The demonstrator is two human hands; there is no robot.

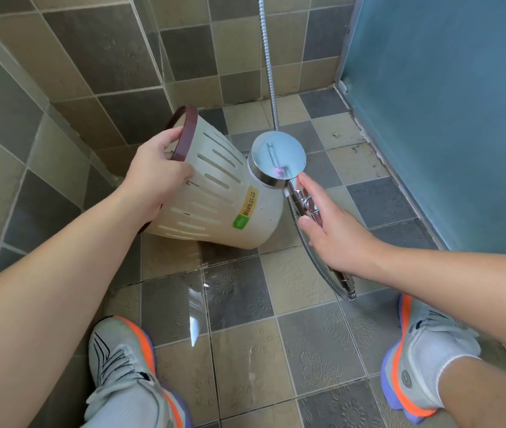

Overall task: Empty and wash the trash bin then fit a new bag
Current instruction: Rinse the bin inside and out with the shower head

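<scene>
A cream slotted trash bin (239,205) with a dark red rim is tipped on its side over the tiled floor, its mouth turned to the left. My left hand (156,177) grips that rim, fingers curled over the edge. A chrome shower head (278,159) hovers just right of the bin's base, its back toward me. My right hand (335,230) holds the shower handle in the palm, with the index finger stretched along the neck. No water spray is visible.
A metal hose (268,57) runs up the tiled back wall. A glass panel stands at the left, a frosted blue door (446,118) at the right. The floor tiles (233,288) are wet. My two shoes are at the bottom of the view.
</scene>
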